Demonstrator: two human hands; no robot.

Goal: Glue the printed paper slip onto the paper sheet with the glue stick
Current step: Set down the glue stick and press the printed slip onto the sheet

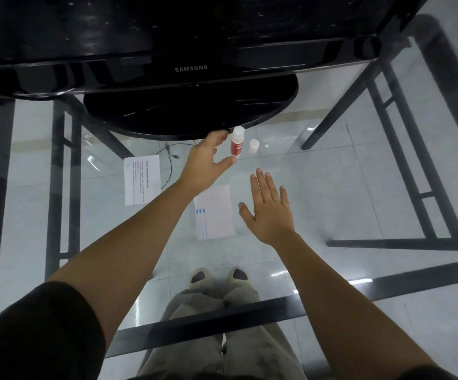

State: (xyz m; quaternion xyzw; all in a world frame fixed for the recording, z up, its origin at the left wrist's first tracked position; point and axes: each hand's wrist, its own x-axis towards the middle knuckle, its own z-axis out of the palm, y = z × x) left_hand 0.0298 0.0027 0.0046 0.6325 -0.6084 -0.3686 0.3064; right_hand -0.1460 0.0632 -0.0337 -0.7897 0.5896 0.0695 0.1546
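A red and white glue stick (237, 141) stands upright on the glass table near the monitor's base. Its white cap (253, 145) stands just to its right. My left hand (205, 159) is right beside the stick, fingers spread around its left side, thumb close to its bottom; I cannot tell whether it touches. A printed paper slip (141, 183) lies flat to the left. A paper sheet (214, 212) with blue marks lies in the middle. My right hand (269, 207) hovers flat, fingers apart, just right of the sheet.
A black Samsung monitor (190, 68) with a round base (189, 111) fills the far side of the glass table (318, 193). A small white bit (267, 146) lies right of the cap. Black table legs, a cable, the tiled floor and my legs show through the glass.
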